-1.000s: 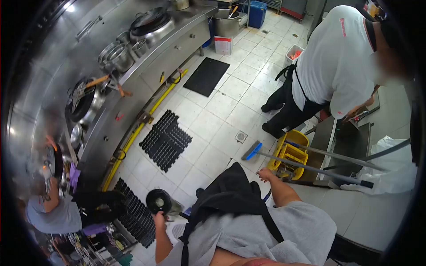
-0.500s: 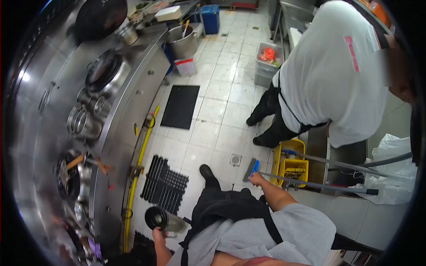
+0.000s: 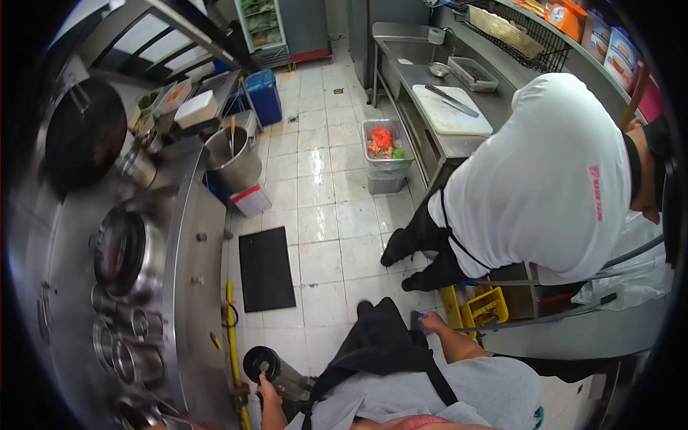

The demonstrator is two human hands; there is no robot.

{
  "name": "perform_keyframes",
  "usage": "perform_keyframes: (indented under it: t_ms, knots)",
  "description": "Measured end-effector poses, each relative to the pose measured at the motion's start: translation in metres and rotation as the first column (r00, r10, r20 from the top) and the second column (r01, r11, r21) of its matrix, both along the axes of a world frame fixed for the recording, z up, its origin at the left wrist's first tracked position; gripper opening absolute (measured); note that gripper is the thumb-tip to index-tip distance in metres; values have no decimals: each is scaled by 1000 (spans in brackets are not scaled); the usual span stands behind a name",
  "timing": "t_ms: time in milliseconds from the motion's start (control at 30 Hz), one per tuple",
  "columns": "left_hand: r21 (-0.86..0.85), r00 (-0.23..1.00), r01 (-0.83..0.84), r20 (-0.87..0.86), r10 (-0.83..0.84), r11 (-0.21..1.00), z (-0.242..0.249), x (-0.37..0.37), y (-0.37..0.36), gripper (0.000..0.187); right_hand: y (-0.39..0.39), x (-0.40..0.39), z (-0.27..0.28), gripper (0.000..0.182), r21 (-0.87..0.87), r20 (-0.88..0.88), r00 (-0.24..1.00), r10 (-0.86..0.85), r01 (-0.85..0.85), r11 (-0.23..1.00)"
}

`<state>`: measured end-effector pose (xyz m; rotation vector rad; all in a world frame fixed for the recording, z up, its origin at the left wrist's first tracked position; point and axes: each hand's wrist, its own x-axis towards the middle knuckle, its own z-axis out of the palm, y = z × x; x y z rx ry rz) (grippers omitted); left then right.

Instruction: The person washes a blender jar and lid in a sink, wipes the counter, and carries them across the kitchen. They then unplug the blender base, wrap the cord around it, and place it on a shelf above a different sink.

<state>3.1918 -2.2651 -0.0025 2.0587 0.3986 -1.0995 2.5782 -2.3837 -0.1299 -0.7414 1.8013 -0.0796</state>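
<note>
My left hand [image 3: 270,390] is closed on a clear blender jar [image 3: 292,382] with a black top, tilted beside my left leg. My right hand [image 3: 431,323], in front of my right hip, is closed on a blue brush [image 3: 421,315] with dark bristles. Most of the brush is hidden by my fingers. Just beyond my right hand is a yellow mop bucket [image 3: 486,307], with grey poles [image 3: 530,317] leaning across it to the right.
A co-worker in a white shirt [image 3: 534,186] stands ahead right, by a counter with a cutting board [image 3: 448,118] and a knife [image 3: 453,100]. Pots crowd the steel stove counter [image 3: 188,236] on the left. A black mat [image 3: 266,270] and a waste bin [image 3: 387,175] are on the tiled floor.
My view has moved forward along the aisle; the grid mat has left view and the sink counter has come in. Both hands keep their holds. The brush is now more hidden.
</note>
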Motion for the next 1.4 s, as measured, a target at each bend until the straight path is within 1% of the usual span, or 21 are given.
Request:
perform_keyframes:
  t_ms: [33,100,167,200,267,300,333,367,433,500,567,767,800,933,1000,1033,1067,1167,1267,1300,1400]
  knots:
    - [-9,1000,18,11,-17,1000,18,6,-45,61,-18,12,2,28,-9,11,1000,-17,18,1000]
    - [-216,990,95,127,-68,972,48,11,-126,59,-50,28,4,32,56,-78,993,90,-86,995]
    - [-247,987,142,106,-119,959,70,23,-196,65,-93,44,-5,34,95,-47,996,79,-74,993]
    - [-365,993,116,72,-96,924,87,22,-231,70,-120,49,-5,37,136,-34,997,74,-69,988]
    - [-536,993,112,25,-116,837,121,22,-292,82,-169,57,-45,39,105,45,999,29,-34,994]
    - [-541,991,126,37,-126,832,131,23,-318,82,-198,56,-73,41,79,99,995,-8,0,997]
    - [-551,999,21,46,6,834,141,25,-349,82,-232,57,-100,43,-171,35,931,363,-352,920]
    - [-563,989,-82,53,135,822,153,29,-380,82,-272,70,-87,43,-189,40,937,348,-335,923]
    - [-613,995,-77,7,103,787,181,28,-430,81,-356,92,-43,35,-62,-109,976,191,-199,978]
    - [-677,986,-71,64,155,732,191,37,-477,79,-432,108,-41,40,-251,-396,835,382,-498,830]
    - [-698,985,-97,35,169,709,201,44,-527,73,-512,116,15,41,-172,-89,971,222,-234,957]
    - [-783,990,-4,82,111,622,198,83,-696,63,-669,120,47,40,-456,-110,987,119,-157,876]
    - [-778,988,4,100,117,629,203,81,-729,63,-689,114,46,38,-306,-65,990,126,-140,942]
    - [-815,987,159,153,-58,557,203,91,-863,61,-703,74,-46,32,-245,-147,988,53,-88,966]
    - [-823,975,216,155,-158,525,210,80,-938,52,-703,88,46,28,-70,-123,986,-113,105,992]
    - [-811,957,268,160,-243,519,210,73,-969,43,-705,87,48,27,-83,-91,960,-264,257,963]
    - [-849,927,301,153,-343,435,203,69,-1006,39,-694,91,47,27,-81,-53,911,-409,404,911]
    - [-870,861,340,135,-491,357,220,22,-1101,33,-682,98,42,28,12,-59,850,-524,525,851]
    - [-910,766,365,172,-620,199,240,-33,-1189,30,-683,111,39,27,139,-93,829,-552,559,817]
    - [-905,773,364,162,-614,219,251,-53,-1215,30,-689,112,40,27,135,-96,823,-559,567,812]
    - [-933,708,332,150,-690,138,270,-97,-1298,37,-712,103,13,30,176,-103,892,-440,451,875]
